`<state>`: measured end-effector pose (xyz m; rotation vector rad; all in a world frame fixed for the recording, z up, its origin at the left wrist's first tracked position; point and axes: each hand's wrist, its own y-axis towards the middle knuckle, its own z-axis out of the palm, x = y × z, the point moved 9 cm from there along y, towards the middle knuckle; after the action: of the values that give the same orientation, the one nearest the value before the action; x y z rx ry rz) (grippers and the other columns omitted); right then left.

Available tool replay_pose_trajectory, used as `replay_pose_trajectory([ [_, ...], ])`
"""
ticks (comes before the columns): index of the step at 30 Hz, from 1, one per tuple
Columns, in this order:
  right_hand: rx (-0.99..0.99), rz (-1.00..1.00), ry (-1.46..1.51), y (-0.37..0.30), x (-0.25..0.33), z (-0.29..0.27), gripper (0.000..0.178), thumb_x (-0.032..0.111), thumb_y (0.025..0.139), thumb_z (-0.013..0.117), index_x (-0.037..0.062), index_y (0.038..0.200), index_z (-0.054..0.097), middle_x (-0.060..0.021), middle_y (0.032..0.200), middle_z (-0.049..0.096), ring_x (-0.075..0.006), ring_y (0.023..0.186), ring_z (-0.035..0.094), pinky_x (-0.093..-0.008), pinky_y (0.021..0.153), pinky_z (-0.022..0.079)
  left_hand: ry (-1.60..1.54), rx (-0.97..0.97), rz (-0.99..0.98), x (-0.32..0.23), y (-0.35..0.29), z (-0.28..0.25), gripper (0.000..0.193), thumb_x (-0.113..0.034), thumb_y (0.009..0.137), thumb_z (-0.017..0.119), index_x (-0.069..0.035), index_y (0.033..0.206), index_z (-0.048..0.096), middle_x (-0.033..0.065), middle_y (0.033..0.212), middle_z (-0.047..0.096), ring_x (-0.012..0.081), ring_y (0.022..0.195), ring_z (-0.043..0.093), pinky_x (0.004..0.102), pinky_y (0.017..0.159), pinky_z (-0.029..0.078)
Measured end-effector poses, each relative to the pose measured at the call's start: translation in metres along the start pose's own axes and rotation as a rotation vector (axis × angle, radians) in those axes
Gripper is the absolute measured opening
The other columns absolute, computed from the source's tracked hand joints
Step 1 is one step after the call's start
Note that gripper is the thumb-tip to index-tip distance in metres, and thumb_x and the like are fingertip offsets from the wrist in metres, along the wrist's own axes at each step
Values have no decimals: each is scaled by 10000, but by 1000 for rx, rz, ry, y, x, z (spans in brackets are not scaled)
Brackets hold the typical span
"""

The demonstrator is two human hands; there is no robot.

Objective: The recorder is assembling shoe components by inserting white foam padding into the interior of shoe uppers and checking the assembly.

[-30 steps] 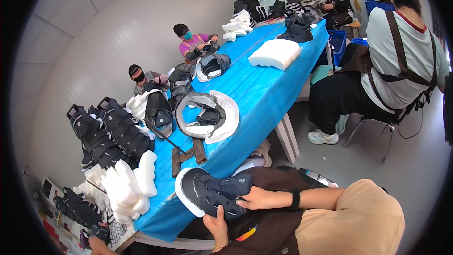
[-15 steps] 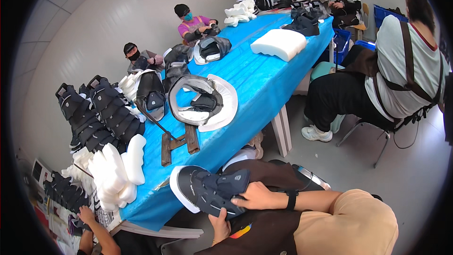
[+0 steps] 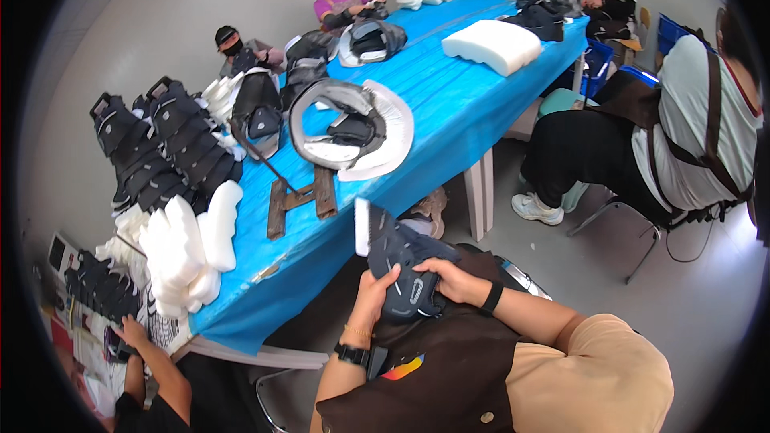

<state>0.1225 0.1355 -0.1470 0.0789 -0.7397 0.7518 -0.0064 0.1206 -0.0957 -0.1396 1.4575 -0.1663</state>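
Observation:
A dark shoe upper (image 3: 413,285) with a white rim is held over my lap, its white edge pointing up toward the table. My left hand (image 3: 375,293) grips its left side, thumb lying on top. From the other side, my right hand (image 3: 451,279) closes on it with thumb and fingers near the top. The undersides of both hands' grips are hidden by the upper. Just beyond it hangs the front edge of the blue table cover (image 3: 337,252).
On the table stand a wooden stand (image 3: 301,204) with a rod, a white-rimmed ring-shaped upper (image 3: 393,140), white foam pieces (image 3: 180,248), stacked dark uppers (image 3: 172,140) and a white foam block (image 3: 493,44). A co-worker (image 3: 674,136) sits right; another person's arm (image 3: 160,369) reaches in lower left.
The upper has turned: its white edge, facing left before, now points up. My left hand has come up from underneath to its left side, and the whole view has shifted slightly.

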Motion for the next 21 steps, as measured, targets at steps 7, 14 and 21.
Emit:
replay_pose_trajectory([
  [7,-61,184,-81,-12,8,18,286,235,912,701,27,1106,682,-72,1031,717,-178,926,693,-333,872,546,-51,-2,-90,12,-23,-7,384,-197,911,742,20,1210,637,78,1116,695,153,974,667,297,863,535],
  [14,10,173,-448,-24,20,16,627,475,923,679,4,1312,534,-74,1178,620,-135,1003,646,-260,677,542,-124,112,94,25,-57,2,424,-182,954,697,48,1289,576,61,1232,638,131,1102,585,291,986,462],
  [21,-128,156,-630,-16,17,1,705,559,917,643,-38,1272,526,-106,1129,640,-132,922,664,-240,624,562,314,-35,102,52,-26,-20,341,-176,975,670,42,1233,624,34,1103,699,91,963,629,263,868,518],
])
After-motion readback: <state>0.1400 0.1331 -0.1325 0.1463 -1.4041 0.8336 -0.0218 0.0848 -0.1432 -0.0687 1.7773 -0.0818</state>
